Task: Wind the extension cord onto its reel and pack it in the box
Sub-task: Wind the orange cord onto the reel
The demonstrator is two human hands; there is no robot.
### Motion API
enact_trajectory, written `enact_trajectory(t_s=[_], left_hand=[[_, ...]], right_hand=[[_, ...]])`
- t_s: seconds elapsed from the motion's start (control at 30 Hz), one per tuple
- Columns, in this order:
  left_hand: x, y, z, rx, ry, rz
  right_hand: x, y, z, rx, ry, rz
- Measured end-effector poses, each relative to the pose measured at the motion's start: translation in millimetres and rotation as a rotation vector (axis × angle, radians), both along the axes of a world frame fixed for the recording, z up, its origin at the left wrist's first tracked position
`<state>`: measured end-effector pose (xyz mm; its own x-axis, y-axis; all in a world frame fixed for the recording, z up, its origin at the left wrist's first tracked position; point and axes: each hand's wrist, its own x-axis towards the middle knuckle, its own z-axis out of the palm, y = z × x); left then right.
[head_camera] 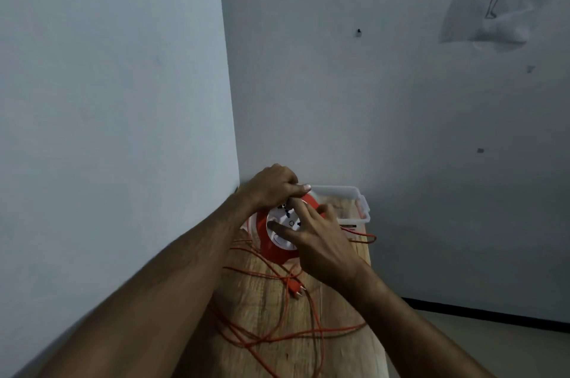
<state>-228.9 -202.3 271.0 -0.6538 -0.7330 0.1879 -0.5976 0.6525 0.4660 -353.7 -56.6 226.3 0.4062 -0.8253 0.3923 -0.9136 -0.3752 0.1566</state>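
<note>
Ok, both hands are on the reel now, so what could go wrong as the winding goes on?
The loose orange cord lies in crossed loops on the wooden table, so it may knot or snag as it feeds in. Some loops hang over the table edge and could catch. The plug lies among the loops and may whip around. The reel, held by the left hand and right hand, might slip.
</note>
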Motion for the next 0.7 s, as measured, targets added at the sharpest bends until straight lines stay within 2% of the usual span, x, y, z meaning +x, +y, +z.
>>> enact_trajectory(t_s=[0.17, 0.27, 0.33, 0.43, 0.6, 0.63, 0.67, 0.7], left_hand=[[-5.4, 9.4, -3.7, -0.01, -0.018, 0.019], [-3.9, 7.8, -5.0, -0.044, -0.035, 0.037], [-1.1, 5.2, -6.2, -0.033, -0.022, 0.05], [0.5, 0.6, -7.2, -0.017, 0.0, 0.068], [-5.6, -5.1, -4.3, -0.13, -0.066, 0.082], [-4.7, -7.5, -5.2, -0.139, -0.085, 0.08], [-2.4, -11.4, -7.8, -0.127, -0.085, 0.083], [1.6, -14.1, -9.8, -0.094, -0.058, 0.094]], right_hand=[[1.3, -5.5, -7.5, -0.07, -0.044, -0.033], [2.5, -11.8, -12.9, -0.124, -0.152, -0.033], [8.3, -14.7, -15.0, -0.141, -0.324, -0.077], [25.2, -15.8, -11.1, -0.116, -0.679, -0.262], [49.6, -34.4, -16.0, 0.066, -1.505, -0.592], [52.3, -38.1, -17.1, 0.106, -1.577, -0.62], [55.3, -37.7, -16.9, 0.118, -1.56, -0.625], [56.9, -33.9, -15.7, 0.086, -1.459, -0.604]])
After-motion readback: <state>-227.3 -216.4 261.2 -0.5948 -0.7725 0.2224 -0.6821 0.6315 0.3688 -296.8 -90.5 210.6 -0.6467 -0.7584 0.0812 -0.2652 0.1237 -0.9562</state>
